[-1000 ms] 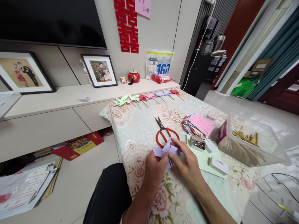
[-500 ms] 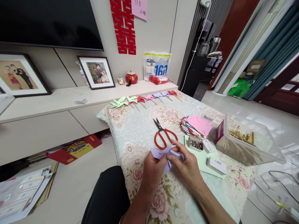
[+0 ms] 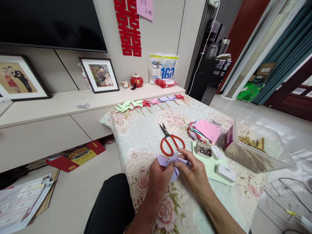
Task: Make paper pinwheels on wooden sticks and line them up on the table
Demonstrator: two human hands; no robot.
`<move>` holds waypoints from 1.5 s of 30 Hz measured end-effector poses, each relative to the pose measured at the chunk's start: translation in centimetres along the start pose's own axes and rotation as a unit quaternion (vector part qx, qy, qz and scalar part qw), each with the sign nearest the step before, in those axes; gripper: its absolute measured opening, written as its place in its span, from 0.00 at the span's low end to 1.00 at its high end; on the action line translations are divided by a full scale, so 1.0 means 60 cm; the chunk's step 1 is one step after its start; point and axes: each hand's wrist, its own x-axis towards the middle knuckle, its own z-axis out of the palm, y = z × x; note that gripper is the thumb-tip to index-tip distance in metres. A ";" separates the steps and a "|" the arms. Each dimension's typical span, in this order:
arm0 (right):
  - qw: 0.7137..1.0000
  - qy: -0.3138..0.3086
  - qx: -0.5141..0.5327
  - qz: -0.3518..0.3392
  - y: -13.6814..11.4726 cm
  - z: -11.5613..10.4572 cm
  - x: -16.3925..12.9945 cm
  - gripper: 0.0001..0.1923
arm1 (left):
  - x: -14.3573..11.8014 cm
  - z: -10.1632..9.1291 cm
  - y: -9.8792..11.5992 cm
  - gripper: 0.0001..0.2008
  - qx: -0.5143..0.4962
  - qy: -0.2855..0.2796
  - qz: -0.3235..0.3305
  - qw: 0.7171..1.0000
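Observation:
A lilac paper pinwheel (image 3: 174,158), its blades folded in to the middle, is held between both hands above the flowered tablecloth (image 3: 142,139). My left hand (image 3: 159,174) grips its left side, thumb near the centre. From the right, my right hand (image 3: 195,170) pinches it, thumb at the centre and forefinger behind a blade. Whether a pin is under the thumbs I cannot make out. Just beyond the fingers lie scissors (image 3: 168,139) with red handles, blades pointing away. To the right sit a small open box of metal pins (image 3: 204,150) and a stack of slit coloured paper squares (image 3: 207,130).
Finished pinwheels on sticks (image 3: 137,104) line the table's far edge. A clear plastic bin (image 3: 258,156) of short sticks stands at the right. Two small white boxes, one of them (image 3: 225,174) nearer me, rest on green paper (image 3: 211,170). Behind runs a white cabinet (image 3: 97,103).
Both hands keep the same hold on the lilac pinwheel, with hardly any finger movement. The whole view has shifted very slightly.

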 end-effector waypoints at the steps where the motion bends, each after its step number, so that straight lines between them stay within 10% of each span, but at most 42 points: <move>1: 1.000 -0.001 0.001 0.004 0.000 0.000 0.000 0.17 | -0.001 0.000 0.001 0.06 -0.001 -0.003 0.001 1.000; 28: 0.968 -0.044 0.207 0.135 -0.006 -0.003 0.008 0.20 | -0.001 -0.006 -0.010 0.18 -0.121 -0.087 -0.042 0.988; 45: 0.999 0.037 0.018 0.012 -0.018 -0.022 0.015 0.16 | 0.013 -0.013 -0.013 0.20 -0.060 -0.011 -0.054 0.997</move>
